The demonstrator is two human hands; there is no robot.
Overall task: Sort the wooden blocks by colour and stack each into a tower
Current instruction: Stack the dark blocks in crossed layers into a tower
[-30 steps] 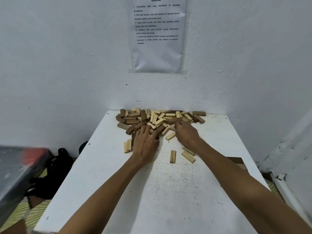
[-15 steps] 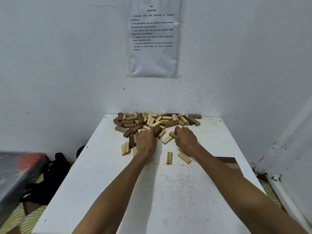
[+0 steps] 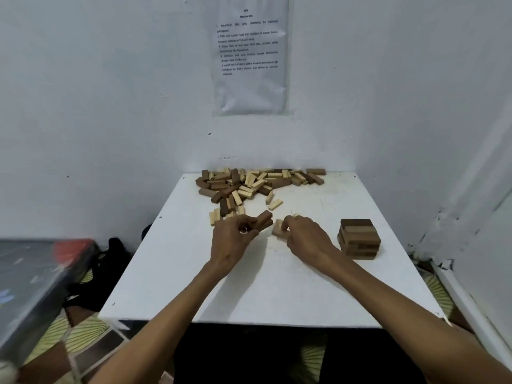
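your left hand (image 3: 235,241) grips two dark blocks (image 3: 264,220); your right hand (image 3: 304,236) pinches pale blocks (image 3: 278,230), both mid-counter (image 3: 277,286). you seem mid-sort: next, set the dark ones squarely on the dark tower (image 3: 358,236) at right. the mixed pile (image 3: 257,184) lies against the wall (image 3: 110,106).

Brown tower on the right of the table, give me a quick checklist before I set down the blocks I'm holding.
1. Left hand holds only brown blocks: ok.
2. Right hand holds only pale blocks: ok.
3. Brown tower stands upright, layers square: ok.
4. Bare table in front leaves room for a pale tower: ok.
5. Pale tower begun: not ok, none in view.
6. Pile at the back sorted: not ok, colours are mixed.
7. Number of blocks in each hand: cannot tell, the fingers hide them.
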